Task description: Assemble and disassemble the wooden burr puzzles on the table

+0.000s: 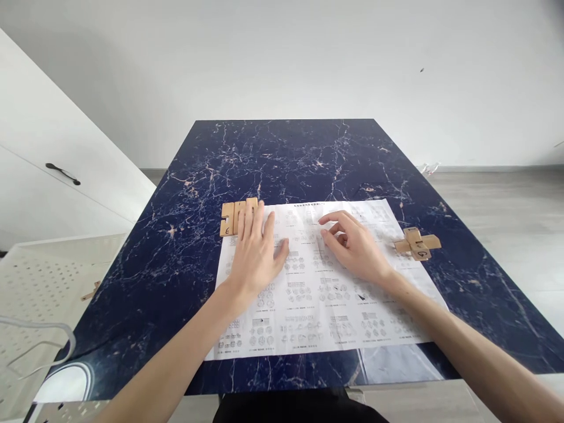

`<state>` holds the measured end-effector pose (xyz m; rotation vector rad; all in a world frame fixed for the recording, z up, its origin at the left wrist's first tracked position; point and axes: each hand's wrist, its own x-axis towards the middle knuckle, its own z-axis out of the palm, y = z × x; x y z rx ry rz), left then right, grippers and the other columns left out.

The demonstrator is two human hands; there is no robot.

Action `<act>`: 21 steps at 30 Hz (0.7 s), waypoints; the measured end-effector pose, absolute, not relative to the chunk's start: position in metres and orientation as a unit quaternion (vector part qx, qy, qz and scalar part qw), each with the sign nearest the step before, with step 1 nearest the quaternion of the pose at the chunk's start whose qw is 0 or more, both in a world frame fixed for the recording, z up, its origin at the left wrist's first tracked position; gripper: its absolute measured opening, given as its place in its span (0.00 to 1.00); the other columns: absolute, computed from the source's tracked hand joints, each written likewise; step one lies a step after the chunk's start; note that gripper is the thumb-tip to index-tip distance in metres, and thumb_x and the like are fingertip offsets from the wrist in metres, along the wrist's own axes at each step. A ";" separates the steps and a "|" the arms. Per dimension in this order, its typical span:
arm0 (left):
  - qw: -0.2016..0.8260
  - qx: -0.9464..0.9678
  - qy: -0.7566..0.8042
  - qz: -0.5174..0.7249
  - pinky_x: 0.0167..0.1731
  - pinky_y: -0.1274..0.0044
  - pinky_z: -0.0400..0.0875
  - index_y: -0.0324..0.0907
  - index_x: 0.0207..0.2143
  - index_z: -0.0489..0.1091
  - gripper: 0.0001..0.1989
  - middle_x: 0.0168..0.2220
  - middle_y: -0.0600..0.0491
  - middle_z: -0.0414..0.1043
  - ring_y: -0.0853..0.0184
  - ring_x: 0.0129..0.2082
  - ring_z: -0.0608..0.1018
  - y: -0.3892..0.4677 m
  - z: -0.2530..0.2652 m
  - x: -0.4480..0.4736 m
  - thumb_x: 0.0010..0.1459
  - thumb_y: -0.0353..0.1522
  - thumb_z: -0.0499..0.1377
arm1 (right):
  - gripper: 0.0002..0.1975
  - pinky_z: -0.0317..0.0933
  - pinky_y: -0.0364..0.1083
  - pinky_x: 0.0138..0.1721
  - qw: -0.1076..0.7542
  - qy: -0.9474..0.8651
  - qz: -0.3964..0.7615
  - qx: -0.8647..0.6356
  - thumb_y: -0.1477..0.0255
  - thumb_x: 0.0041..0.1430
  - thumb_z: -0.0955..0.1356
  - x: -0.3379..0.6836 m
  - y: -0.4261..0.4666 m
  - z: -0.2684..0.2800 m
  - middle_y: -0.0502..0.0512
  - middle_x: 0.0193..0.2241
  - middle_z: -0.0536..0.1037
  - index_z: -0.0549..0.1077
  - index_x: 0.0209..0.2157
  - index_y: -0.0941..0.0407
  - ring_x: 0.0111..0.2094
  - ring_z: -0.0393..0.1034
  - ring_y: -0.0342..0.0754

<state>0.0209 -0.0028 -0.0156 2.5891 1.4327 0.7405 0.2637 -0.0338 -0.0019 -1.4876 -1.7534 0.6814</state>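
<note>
I had the left hand (255, 258) laid flat at the blocks (228, 226) and the right hand (355, 247) half curled over the sheet (304, 306).
On my screen the left fingers were straight and slightly spread, the thumb standing off to the side, their tips overlapping the row of blocks; whether they pressed on it, I couldn't tell. The right fingers curled loosely, index and thumb tips just apart; I couldn't make out whether they touched the sheet. Printed with small diagrams, it ran beneath both sets of fingers. To the right of the right fingers, a cross (418, 245) marked G straddled its side edge. Beyond the fingertips stretched the blue table (282, 158), then the wall (282, 59); well left of the left fingers stood a cabinet (53, 123) and a white rack (39, 267).
</note>
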 end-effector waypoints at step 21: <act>0.121 0.911 0.351 0.182 0.75 0.55 0.59 0.39 0.67 0.64 0.21 0.74 0.41 0.63 0.53 0.78 0.58 -0.012 -0.014 0.025 0.76 0.36 0.51 | 0.13 0.72 0.62 0.51 0.250 -0.773 -0.047 -0.582 0.67 0.75 0.62 0.322 -0.070 0.015 0.66 0.53 0.79 0.76 0.52 0.53 0.51 0.78 0.64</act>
